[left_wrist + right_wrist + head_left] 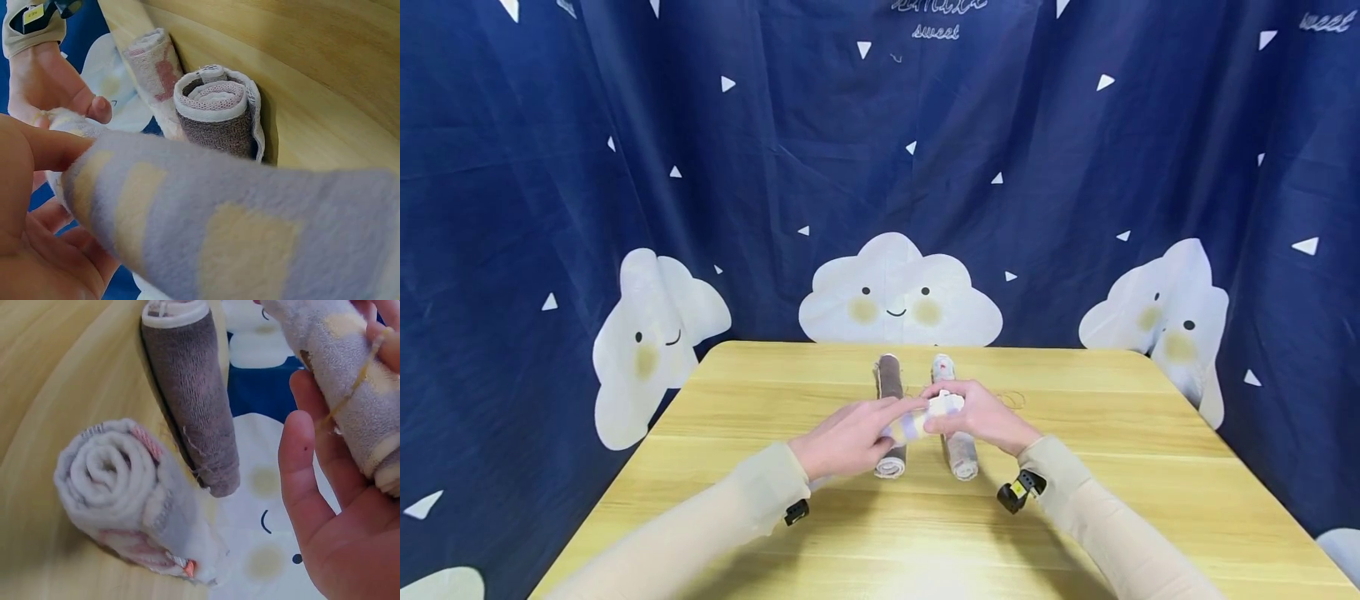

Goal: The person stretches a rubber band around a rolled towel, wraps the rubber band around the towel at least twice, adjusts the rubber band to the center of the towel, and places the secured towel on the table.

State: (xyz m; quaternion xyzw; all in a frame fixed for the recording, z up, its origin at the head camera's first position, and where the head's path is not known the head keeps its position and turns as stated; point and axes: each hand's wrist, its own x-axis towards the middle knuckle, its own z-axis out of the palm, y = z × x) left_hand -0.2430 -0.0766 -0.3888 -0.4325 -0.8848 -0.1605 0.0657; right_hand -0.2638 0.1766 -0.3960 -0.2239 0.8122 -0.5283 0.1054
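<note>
You hold the lavender-and-yellow towel roll (pixel 910 427) between your 2 hands, raised over the counter (pixel 1120 475) and slanting across the space above the other 2 rolls. Your left hand (pixel 857 435) grips it, fingers pinching its side; the left wrist view shows the roll's long body jutting out past them. Your right hand (pixel 985 417) is at the other end, its fingers curved around behind the roll, while the thumb stands apart from the cloth in the right wrist view; how firmly that hand grips, you cannot tell from here.

A thin yellow band (pixel 356 384) crosses the roll beside your right fingers. Whether it passes all the way round is hidden. Likely you support both ends so the cloth stays tightly wound and the band has a firm surface to sit on.

Below, the brown towel roll (pixel 890 375) lies on the left and the pale towel roll (pixel 961 454) on the right, roughly side by side with a gap between them, each with an end towards you. That spacing probably keeps them tidy and easy to reach. Thin loops (pixel 1013 400) lie just right of the pale roll, perhaps kept handy there.
</note>
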